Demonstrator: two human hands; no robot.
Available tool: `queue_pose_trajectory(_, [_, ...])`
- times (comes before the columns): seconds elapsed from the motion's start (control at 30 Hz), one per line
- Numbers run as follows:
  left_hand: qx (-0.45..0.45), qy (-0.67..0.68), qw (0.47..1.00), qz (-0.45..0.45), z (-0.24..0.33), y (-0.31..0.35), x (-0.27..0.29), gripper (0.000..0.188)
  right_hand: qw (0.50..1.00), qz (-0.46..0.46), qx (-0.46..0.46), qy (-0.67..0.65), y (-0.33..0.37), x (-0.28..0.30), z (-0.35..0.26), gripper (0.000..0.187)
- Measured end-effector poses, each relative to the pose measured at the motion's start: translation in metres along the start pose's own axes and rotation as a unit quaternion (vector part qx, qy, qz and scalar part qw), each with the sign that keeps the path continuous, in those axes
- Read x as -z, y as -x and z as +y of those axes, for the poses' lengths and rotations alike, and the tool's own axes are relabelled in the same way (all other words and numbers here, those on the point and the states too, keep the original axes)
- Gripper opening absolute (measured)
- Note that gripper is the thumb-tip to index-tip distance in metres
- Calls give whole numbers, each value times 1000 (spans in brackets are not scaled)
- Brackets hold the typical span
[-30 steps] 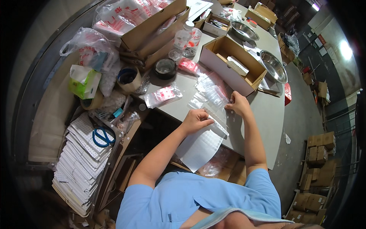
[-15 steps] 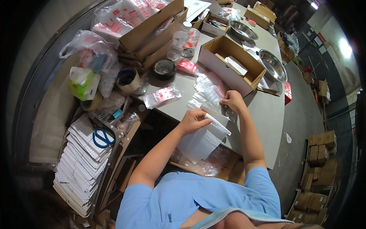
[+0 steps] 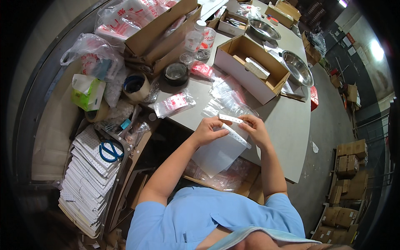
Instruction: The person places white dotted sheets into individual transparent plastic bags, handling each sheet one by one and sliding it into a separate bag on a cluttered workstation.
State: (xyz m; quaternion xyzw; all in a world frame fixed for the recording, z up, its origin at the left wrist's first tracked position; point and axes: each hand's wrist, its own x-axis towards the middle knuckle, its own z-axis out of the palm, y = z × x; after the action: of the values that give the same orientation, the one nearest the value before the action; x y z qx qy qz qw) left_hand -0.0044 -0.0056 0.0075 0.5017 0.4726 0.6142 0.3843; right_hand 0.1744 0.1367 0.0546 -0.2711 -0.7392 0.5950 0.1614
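Observation:
Between thumb and fingers, my left hand [image 3: 207,131] pinches a pale sticker sheet [image 3: 218,155] with small dark marks along its upper edge. The sheet hangs over the table's front edge. My right hand [image 3: 256,130] is closed on the right end of a narrow white strip [image 3: 230,118] with a row of small marks, just above the sheet. Whether strip and sheet are joined, I cannot tell. Just beyond both hands lie several clear plastic bags [image 3: 228,92] fanned out on the table. A bundle of small bags with red print [image 3: 175,104] rests to their left.
An open cardboard box [image 3: 250,75] stands behind the bags, with steel bowls [image 3: 298,68] to its right. Tape rolls [image 3: 137,87], a black round container [image 3: 176,74] and a bottle [image 3: 195,37] are at left. Blue-handled scissors [image 3: 111,151] lie on stacked marked sheets [image 3: 89,183].
My right hand has come from the clear bags toward my left hand and now grips the end of the marked strip. My left hand has stayed nearly in place on the sticker sheet.

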Motion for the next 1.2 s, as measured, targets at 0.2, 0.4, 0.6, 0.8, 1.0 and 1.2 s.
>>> queue_pose_trajectory(0.2, [139, 195, 971, -16, -6, -2, 9, 16, 933, 124, 219, 257, 12, -13, -10, 25])
queue_pose_trajectory(0.4, [102, 203, 974, -6, -1, -3, 4, 21, 983, 118, 110, 82, 17, -13, 0, 13])
queue_pose_trajectory(0.6, [111, 219, 969, 29, 2, 1, 3, 18, 994, 91, 57, -25, 21, -8, 16, 14])
queue_pose_trajectory(0.8, [89, 168, 982, 14, -7, 1, 6, 13, 996, 86, 25, 13, 26, 1, 28, 16])
queue_pose_trajectory(1.0, [74, 61, 994, 42, 5, 0, -2, 11, 951, 97, 187, 226, 27, 3, -7, 14])
queue_pose_trajectory(1.2, [77, 23, 997, 21, -10, 0, 2, 9, 965, 49, 116, 231, 31, 5, -8, 19])
